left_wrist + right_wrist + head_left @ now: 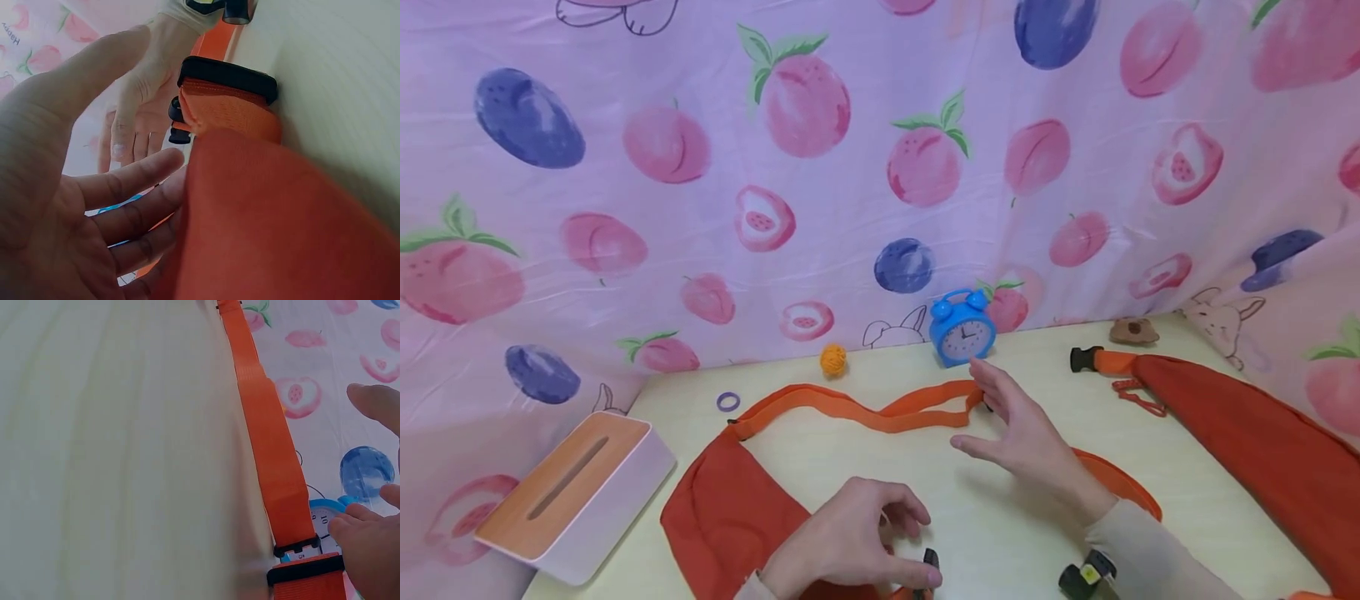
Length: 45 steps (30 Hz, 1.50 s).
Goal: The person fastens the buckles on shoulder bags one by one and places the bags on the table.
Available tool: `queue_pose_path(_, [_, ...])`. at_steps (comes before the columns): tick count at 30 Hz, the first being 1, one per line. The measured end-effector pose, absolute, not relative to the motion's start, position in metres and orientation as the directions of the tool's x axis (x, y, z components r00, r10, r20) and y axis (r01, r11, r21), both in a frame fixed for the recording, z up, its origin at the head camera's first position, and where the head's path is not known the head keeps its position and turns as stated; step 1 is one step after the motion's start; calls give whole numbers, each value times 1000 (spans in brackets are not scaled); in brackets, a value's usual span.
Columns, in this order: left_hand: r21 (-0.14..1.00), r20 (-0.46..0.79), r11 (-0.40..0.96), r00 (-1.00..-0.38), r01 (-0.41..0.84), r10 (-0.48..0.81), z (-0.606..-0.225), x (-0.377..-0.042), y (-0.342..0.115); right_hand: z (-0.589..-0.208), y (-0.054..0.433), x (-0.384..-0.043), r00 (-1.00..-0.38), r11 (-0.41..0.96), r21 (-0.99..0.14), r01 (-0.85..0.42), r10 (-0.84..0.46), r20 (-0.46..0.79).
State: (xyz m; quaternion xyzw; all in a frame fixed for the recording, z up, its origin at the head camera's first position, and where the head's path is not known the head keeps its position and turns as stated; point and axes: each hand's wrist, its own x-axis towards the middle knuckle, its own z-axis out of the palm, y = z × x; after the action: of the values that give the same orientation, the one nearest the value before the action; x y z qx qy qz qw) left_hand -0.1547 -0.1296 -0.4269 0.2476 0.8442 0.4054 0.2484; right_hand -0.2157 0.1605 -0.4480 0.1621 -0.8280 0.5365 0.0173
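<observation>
A red waist bag (730, 500) lies at the front left, its orange strap (850, 408) running back and right across the table. My left hand (857, 533) hovers over the bag's right end with thumb and fingers apart. In the left wrist view its fingers (137, 212) are extended beside the red cloth, near a black buckle (228, 78) on an orange tab. Fingers spread, my right hand (1030, 450) is at the strap's right end. The right wrist view shows black strap fittings (300, 569) beside that hand; neither hand grips anything.
A long red fabric piece (1247, 442) with a black buckle (1084, 359) lies at right. A tissue box (617, 483) stands at left. Along the back are a purple ring (728, 402), an orange ball (833, 361), a blue alarm clock (962, 329) and a brown object (1133, 332).
</observation>
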Motion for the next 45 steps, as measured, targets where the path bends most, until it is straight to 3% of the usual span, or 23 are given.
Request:
queue_pose_path(14, [795, -229, 544, -698, 268, 678, -431, -155, -129, -451, 170, -227, -949, 611, -727, -313, -240, 207])
queue_pose_path(24, [823, -238, 513, -672, 243, 701, -430, -156, -129, -462, 185, -237, -962, 516, -825, -232, -249, 114])
queue_pose_path(39, [845, -194, 464, -656, 265, 729, -432, -156, -130, -473, 192, -245, -946, 581, -754, -305, -274, 171])
queue_pose_path(45, [858, -189, 450, -663, 248, 724, -432, -157, -132, -471, 189, -244, -961, 616, -741, -268, -227, 159])
